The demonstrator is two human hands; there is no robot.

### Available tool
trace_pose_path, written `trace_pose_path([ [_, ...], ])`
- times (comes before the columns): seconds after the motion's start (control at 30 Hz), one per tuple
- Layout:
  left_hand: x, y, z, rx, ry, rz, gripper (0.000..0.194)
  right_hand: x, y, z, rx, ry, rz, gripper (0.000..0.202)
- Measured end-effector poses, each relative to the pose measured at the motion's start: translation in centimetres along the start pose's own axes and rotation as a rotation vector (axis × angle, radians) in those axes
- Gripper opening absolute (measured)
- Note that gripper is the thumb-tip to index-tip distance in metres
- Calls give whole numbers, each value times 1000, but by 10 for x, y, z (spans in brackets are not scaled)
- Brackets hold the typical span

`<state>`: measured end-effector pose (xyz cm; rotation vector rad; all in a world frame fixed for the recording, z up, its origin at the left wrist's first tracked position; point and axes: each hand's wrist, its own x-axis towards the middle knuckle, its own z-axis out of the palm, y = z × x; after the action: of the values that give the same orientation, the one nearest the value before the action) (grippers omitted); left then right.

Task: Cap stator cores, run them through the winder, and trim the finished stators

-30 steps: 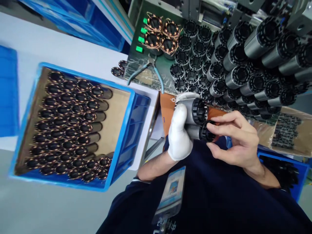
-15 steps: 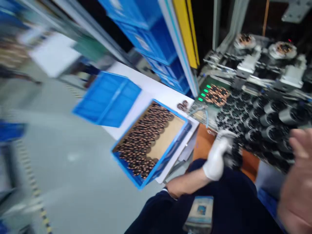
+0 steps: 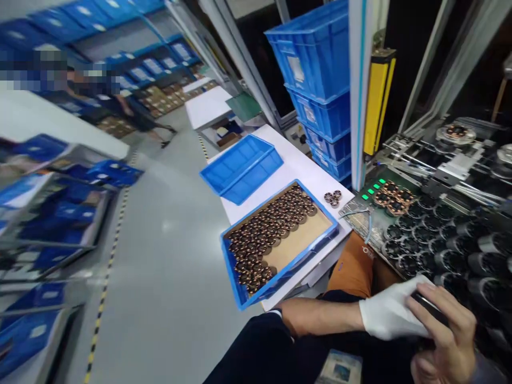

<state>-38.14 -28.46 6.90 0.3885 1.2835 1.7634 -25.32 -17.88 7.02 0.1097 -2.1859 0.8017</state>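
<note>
My left hand, in a white glove, is closed around a dark round part low at the right, over my lap. My bare right hand meets it from the right, fingers curled over the same part. Between them the part is mostly covered; only a black, smooth strip shows. Just beyond my hands, rows of black and silver motor housings stand on the machine's bench. Several copper-wound stators lie behind them by small green lights.
A blue crate of copper-wound stators stands on the white table to the left, with an empty blue crate behind it. Blue crates are stacked beside a yellow post. A person is in the far aisle.
My right hand has come in from the right edge to the part in my left hand. My view has swung left, showing more of the aisle and shelves.
</note>
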Motion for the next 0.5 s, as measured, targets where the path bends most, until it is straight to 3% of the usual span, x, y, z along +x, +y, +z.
trace_pose_path([
  [0.1, 1, 12, -7, 182, -265, -45, 60, -15, -12, -12, 82, -12, 19, 49],
  [0.2, 9, 32, -27, 669, -288, 81, 60, -37, -20, -34, 126, -17, 103, 36],
  [0.33, 49, 56, -53, 1143, -293, 253, 58, -65, -30, -55, 90, 2, 346, 25],
  [0.5, 115, 75, -49, 1576, -295, 425, 59, -83, -38, -55, 49, -105, 519, 22],
])
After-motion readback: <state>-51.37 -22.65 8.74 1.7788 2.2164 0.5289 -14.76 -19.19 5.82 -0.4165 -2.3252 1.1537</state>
